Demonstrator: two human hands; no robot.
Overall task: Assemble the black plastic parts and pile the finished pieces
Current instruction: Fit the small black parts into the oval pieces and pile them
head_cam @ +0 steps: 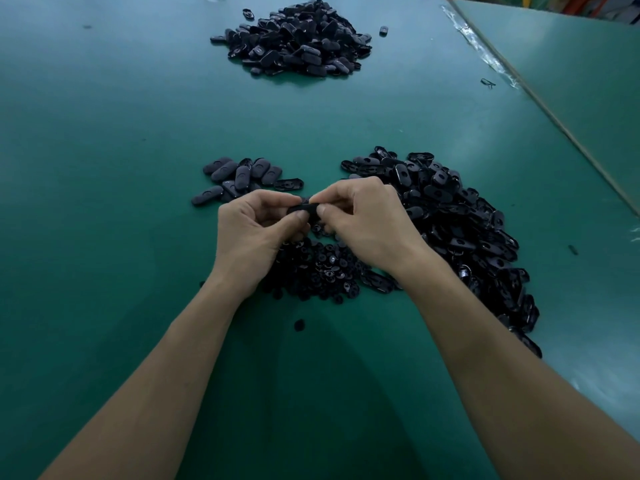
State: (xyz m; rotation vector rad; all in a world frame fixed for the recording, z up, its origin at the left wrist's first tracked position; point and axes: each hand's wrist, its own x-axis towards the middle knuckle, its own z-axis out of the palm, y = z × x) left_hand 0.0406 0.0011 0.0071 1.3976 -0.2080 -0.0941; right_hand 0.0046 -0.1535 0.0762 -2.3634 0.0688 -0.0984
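Note:
My left hand [258,230] and my right hand [363,220] meet over the middle of the green table, and together they pinch one small black oval plastic part [304,210] between thumbs and fingers. Under my hands lies a heap of small round black pieces [318,268]. A long heap of black oval shells [460,230] runs along the right. A small group of closed oval pieces [239,178] lies just beyond my left hand. A large pile of black oval pieces [298,39] sits at the far side.
The green table [104,168] ends at a taped seam [485,53] on the right, with a second green surface [571,81] beyond it. Stray single black pieces lie near the seam [487,83], at the far pile [383,30] and by my forearms [299,324].

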